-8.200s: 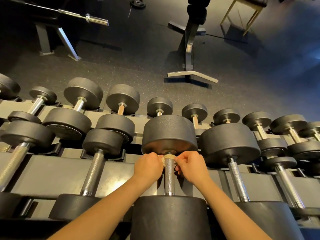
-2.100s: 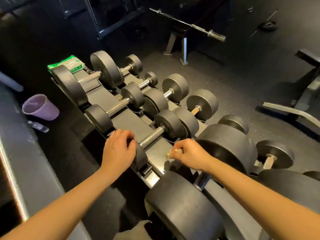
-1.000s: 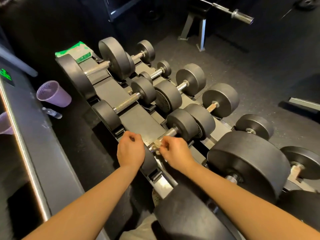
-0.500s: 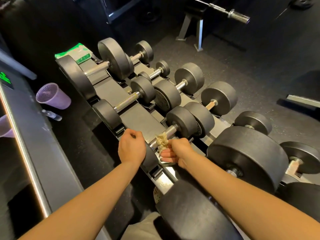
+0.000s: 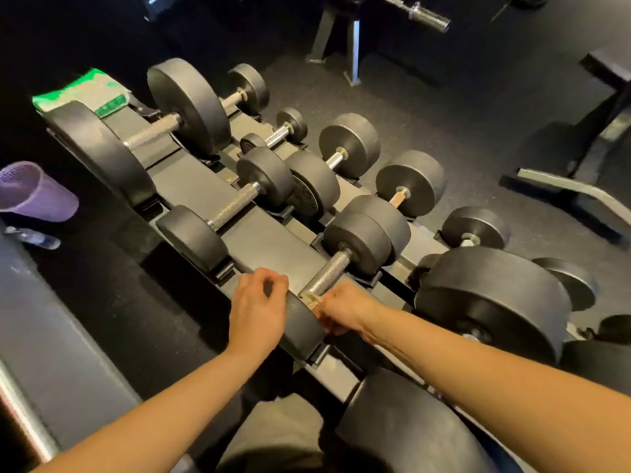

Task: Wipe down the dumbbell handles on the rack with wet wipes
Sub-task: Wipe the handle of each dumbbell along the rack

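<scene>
Only a pale scrap of the wipe shows beside the dumbbell; the right hand covers the rest, its fingertips hidden behind the dumbbell's near weight. Far left of the dumbbell, the purple cup is cut off at the edge.

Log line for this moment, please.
left hand: grips dumbbell head | right hand: holds wipe on handle, near end | phase: handle wipe

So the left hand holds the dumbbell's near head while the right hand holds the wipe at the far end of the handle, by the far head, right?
Not quite. The head view shows the wipe at the near end of the handle, against the near head, which the left hand holds. The right hand pinches it there. The stretch toward the far head is bare.
</scene>
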Tool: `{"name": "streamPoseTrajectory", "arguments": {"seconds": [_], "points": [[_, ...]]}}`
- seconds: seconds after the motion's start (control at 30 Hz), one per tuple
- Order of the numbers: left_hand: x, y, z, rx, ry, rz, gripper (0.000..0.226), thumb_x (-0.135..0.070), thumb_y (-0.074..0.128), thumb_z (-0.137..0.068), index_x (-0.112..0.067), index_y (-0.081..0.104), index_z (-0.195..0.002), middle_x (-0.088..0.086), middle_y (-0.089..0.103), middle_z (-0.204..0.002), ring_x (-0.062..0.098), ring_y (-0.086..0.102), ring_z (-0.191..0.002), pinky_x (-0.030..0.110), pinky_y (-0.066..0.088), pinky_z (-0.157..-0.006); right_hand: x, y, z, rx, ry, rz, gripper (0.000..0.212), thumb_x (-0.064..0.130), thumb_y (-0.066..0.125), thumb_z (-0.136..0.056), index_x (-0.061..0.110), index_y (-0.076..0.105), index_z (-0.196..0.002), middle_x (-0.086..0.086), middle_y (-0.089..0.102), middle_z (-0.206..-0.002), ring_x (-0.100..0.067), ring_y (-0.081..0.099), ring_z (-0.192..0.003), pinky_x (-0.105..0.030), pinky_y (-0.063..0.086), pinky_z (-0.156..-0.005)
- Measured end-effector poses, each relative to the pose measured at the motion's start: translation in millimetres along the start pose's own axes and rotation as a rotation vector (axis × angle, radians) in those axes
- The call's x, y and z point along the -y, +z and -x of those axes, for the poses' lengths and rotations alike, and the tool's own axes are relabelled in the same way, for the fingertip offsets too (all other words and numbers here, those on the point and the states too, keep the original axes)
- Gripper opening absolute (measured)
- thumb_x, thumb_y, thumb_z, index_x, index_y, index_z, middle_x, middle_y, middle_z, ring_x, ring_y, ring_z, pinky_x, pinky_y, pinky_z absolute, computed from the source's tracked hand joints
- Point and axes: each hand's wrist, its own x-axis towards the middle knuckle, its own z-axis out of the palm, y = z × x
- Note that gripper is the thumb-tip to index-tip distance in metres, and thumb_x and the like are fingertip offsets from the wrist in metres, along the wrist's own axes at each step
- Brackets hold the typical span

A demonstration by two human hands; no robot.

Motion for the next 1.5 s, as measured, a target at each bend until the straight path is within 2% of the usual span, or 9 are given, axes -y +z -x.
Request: {"name": "streamPoseTrajectory", "arguments": {"seconds": [0.17, 0.3, 0.47, 0.57, 0.7, 0.83, 1.03, 1.37, 1.5], "points": [[11.8, -20.5, -16.3, 0.22, 0.166, -0.141, 0.025, -0.054, 0.046, -0.098, -0.032, 0.058, -0.096, -0.01, 0.051, -0.1, 0.01, 0.052, -0.095, 0.032, 0.044, -0.08, 9.5, -5.1, 0.5, -0.04, -0.208, 0.445, 0.047, 0.039, 0.061, -0.097, 0.012, 0.051, -0.06, -0.004, 0.051, -0.059, -0.02, 0.049, -0.056, -0.035, 0.047, -0.059], [12.4, -29.2, -29.7, 0.302, 0.3, -0.246, 0.029, -0.054, 0.044, -0.097, -0.028, 0.056, -0.095, -0.01, 0.048, -0.095, 0.01, 0.049, -0.09, 0.028, 0.039, -0.075, 34.3, -0.2, -3.1, -0.117, -0.082, 0.344, 0.061, 0.055, 0.062, -0.094, -0.003, 0.067, -0.077, -0.013, 0.061, -0.065, -0.023, 0.059, -0.061, -0.038, 0.054, -0.061], [11.6, -37.4, -46.2, 0.397, 0.347, -0.293, 0.027, -0.056, 0.05, -0.096, -0.031, 0.055, -0.088, -0.013, 0.05, -0.089, 0.008, 0.051, -0.084, 0.022, 0.035, -0.069, 54.5, 14.0, -7.7, -0.276, -0.024, 0.765, 0.054, 0.06, 0.059, -0.094, 0.015, 0.044, -0.069, -0.005, 0.05, -0.07, -0.026, 0.056, -0.07, -0.031, 0.044, -0.06], [5.5, -41.7, -65.7, 0.534, 0.288, -0.304, 0.03, -0.058, 0.056, -0.094, -0.03, 0.059, -0.084, -0.009, 0.056, -0.086, 0.007, 0.056, -0.079, 0.022, 0.04, -0.067, 47.6, 10.5, -6.4, -0.254, 0.071, 0.744, 0.053, 0.065, 0.058, -0.093, 0.013, 0.055, -0.085, -0.006, 0.057, -0.081, -0.026, 0.059, -0.076, -0.034, 0.048, -0.063], [-7.4, -37.2, -93.4, 0.706, 0.178, -0.272, 0.028, -0.054, 0.064, -0.093, -0.028, 0.068, -0.087, -0.006, 0.069, -0.079, 0.011, 0.065, -0.082, 0.035, 0.054, -0.08, 33.5, 4.4, 1.7, -0.086, 0.195, 0.311, 0.037, 0.044, 0.058, -0.1, 0.007, 0.062, -0.106, -0.011, 0.068, -0.094, -0.021, 0.065, -0.07, -0.034, 0.058, -0.06], [-16.1, -16.4, -108.4, 0.819, 0.147, -0.238, 0.028, -0.049, 0.068, -0.093, -0.022, 0.07, -0.084, 0.001, 0.072, -0.074, 0.014, 0.066, -0.074, 0.042, 0.054, -0.082, 18.2, -5.6, 6.3, -0.037, 0.315, -0.209, 0.012, 0.004, 0.056, -0.1, -0.004, 0.064, -0.105, -0.011, 0.064, -0.07, -0.012, 0.06, -0.051, -0.029, 0.059, -0.059], [-31.4, 9.1, -113.1, 0.847, 0.077, -0.092, 0.02, -0.034, 0.069, -0.095, -0.014, 0.07, -0.091, 0.006, 0.075, -0.083, 0.017, 0.069, -0.076, 0.043, 0.056, -0.085, 17.3, 2.7, -10.0, -0.437, 0.31, -0.653, 0.031, -0.024, 0.047, -0.081, 0.001, 0.063, -0.072, -0.014, 0.06, -0.064, -0.023, 0.06, -0.055, -0.033, 0.056, -0.058], [-38.3, 19.0, -116.0, 0.808, 0.182, -0.103, 0.014, -0.034, 0.076, -0.088, -0.023, 0.069, -0.088, 0.011, 0.069, -0.081, 0.026, 0.068, -0.079, 0.042, 0.058, -0.082, 7.4, 4.0, -7.1, -0.784, 0.332, -0.929, 0.022, -0.004, 0.054, -0.089, 0.003, 0.069, -0.074, -0.011, 0.06, -0.056, -0.019, 0.052, -0.045, -0.026, 0.04, -0.046], [-46.8, 19.9, -109.0, 0.871, 0.19, 0.057, 0.02, -0.042, 0.078, -0.087, -0.025, 0.069, -0.092, 0.015, 0.067, -0.082, 0.015, 0.063, -0.07, 0.034, 0.056, -0.072, 8.8, -12.2, -5.8, -0.832, 0.254, -1.082, 0.005, 0.002, 0.065, -0.093, 0.004, 0.07, -0.092, -0.015, 0.071, -0.08, -0.028, 0.068, -0.071, -0.036, 0.058, -0.063]]}}
